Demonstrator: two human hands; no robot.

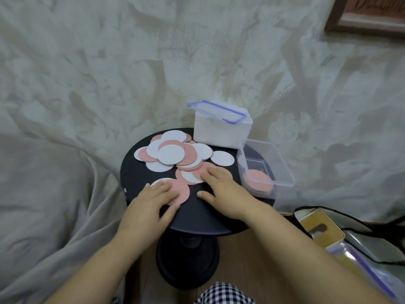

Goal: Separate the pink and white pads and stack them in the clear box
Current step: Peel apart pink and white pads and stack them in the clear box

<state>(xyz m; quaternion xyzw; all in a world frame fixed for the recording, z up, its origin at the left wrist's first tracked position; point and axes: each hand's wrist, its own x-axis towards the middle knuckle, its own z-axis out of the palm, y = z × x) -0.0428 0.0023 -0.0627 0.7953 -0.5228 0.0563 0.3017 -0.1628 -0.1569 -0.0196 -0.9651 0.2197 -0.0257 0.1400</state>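
Note:
A heap of round pink and white pads (173,153) lies on a small round black table (135,163). My left hand (151,205) lies flat with straight fingers on a pink pad (183,193) near the table's front edge; a white pad (161,181) peeks out beneath it. My right hand (221,189) rests with spread fingers on pink and white pads (188,176) at the heap's near side. The clear box (282,172) stands at the table's right edge and holds a stack of pink pads (257,179).
A white container (221,133) with a blue-rimmed clear lid (217,111) on top stands at the table's back. One white pad (222,158) lies apart beside the box. Draped grey cloth surrounds the table. A bag with a yellow item (322,229) sits lower right.

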